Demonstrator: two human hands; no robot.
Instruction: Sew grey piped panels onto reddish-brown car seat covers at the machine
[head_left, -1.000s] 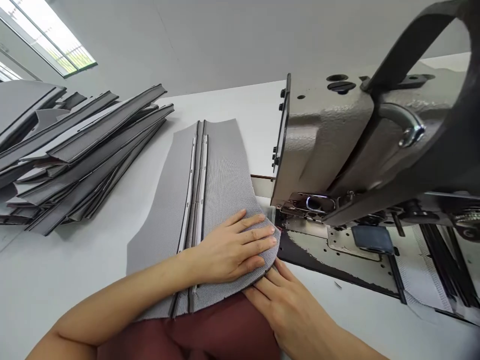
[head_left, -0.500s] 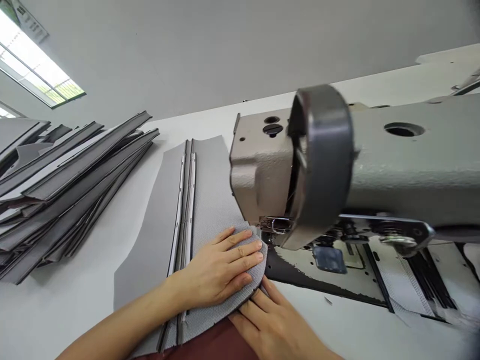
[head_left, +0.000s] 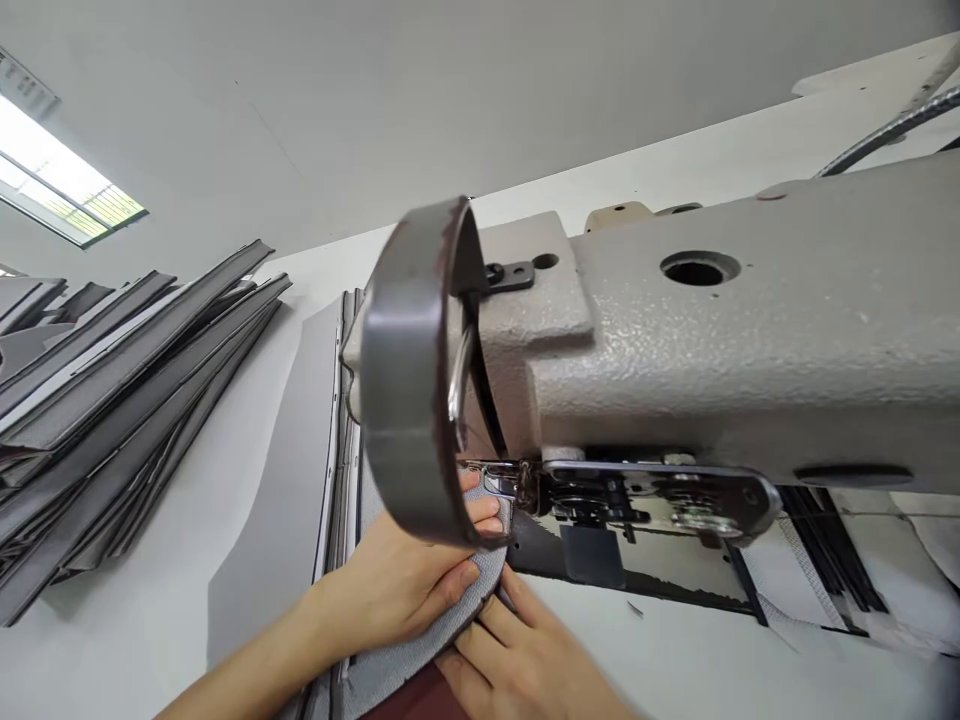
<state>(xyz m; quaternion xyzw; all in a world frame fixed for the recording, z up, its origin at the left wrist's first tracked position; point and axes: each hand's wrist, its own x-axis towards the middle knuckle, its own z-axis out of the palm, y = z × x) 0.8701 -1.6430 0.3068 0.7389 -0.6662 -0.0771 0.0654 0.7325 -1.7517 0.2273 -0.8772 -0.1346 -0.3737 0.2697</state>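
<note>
A grey fabric panel (head_left: 474, 603) with a curved, dark-bound edge lies at the sewing machine (head_left: 675, 350), its tip beneath the needle area. My left hand (head_left: 405, 580) rests flat on the panel with fingers stretched toward the presser foot (head_left: 501, 482); a dark curved guard (head_left: 409, 370) hides part of those fingers. At the panel's near curved edge, my right hand (head_left: 525, 655) has its fingers bent around the rim, the index finger pointing along it. Long strips with pale edging (head_left: 330, 480) run up the panel's left side.
A tall pile of grey trimmed strips (head_left: 142, 420) lies on the white table (head_left: 180, 560) at left. Below the machine head is a metal bed plate (head_left: 682, 570). White and black straps (head_left: 787, 570) lie at right. A small scrap (head_left: 635, 608) sits near the bed plate.
My view has shifted closer to the machine, so its head and guard appear farther left and cover part of my left fingers. Both hands stay on the panel.
</note>
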